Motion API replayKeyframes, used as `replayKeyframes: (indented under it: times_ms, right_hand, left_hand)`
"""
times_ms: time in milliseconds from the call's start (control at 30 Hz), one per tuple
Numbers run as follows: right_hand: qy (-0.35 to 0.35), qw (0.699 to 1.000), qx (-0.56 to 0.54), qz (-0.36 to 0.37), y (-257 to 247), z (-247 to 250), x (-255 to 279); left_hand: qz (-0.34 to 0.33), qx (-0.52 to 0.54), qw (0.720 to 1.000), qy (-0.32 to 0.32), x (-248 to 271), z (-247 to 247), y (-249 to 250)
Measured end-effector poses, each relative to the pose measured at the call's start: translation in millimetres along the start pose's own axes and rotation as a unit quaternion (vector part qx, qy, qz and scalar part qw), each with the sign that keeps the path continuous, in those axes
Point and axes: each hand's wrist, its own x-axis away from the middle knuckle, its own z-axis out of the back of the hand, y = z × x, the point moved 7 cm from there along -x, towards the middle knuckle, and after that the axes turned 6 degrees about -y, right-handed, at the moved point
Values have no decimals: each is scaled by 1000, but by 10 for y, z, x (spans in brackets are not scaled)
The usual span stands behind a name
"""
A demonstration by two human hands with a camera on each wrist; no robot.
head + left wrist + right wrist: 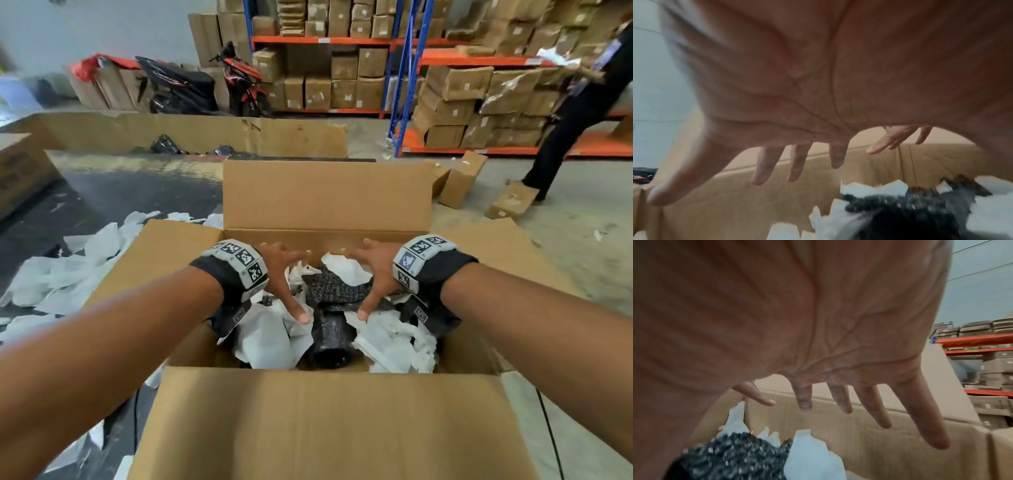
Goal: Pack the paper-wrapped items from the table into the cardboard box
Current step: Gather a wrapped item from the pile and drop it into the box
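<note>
**Both hands spread over the box, nothing held**

Warehouse: orange-and-blue shelving (pixel 404 41) stacked with cartons, a parked scooter (pixel 205 85) at the back wall, another person (pixel 582 102) off to the right. Dark worktop (pixel 113 192) littered with loose white paper (pixel 68 267). The cardboard box (pixel 325 421) stands open, flaps out, right in front.

Left hand (pixel 282 274) and right hand (pixel 373 274) hover just above the contents, palms down, fingers (pixel 797 164) splayed and straight, gripping nothing. Wrist views confirm it: bare palms, gaps between every finger. Below them lie the paper-wrapped items (pixel 335 291): black textured pieces half out of crumpled white paper, piled mid-box, one black cylinder (pixel 330 342) nearer the front wall.

Judged step: settling or pressing the load down.

How to do it well:
- Press flat-palmed, both sides evenly, so the pile sinks without tipping.
- Push toward the corners; there looks to be spare room at the front left.
- Tuck loose wrap back over exposed black surfaces.
- Keep pressure light; paper tears easily.
- Whether wrapped items remain on the worktop can't be told; only loose sheets show.
</note>
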Motion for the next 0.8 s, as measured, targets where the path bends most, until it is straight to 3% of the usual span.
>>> replayKeyframes:
  times_ms: [200,300,400,567,700,800]
  right_hand:
    - [-84,996,29,3,61,-474,-541]
    - [-94,993,64,3,88,-739,-727]
    - [-121,989,79,-1,80,-1015,-849]
    - [-138,987,85,-5,143,-899,-750]
    - [-106,993,49,6,203,-710,-655]
    - [-119,992,24,15,200,-813,-618]
  left_hand:
    - [42,-61,993,-93,-459,-456,92]
    - [64,-35,993,-91,-777,-826,33]
    - [105,-93,981,-132,-854,-1121,31]
    - [57,-64,992,-94,-775,-933,73]
    - [18,-81,994,-72,-631,-587,47]
    - [21,-56,994,-88,-655,-747,-54]
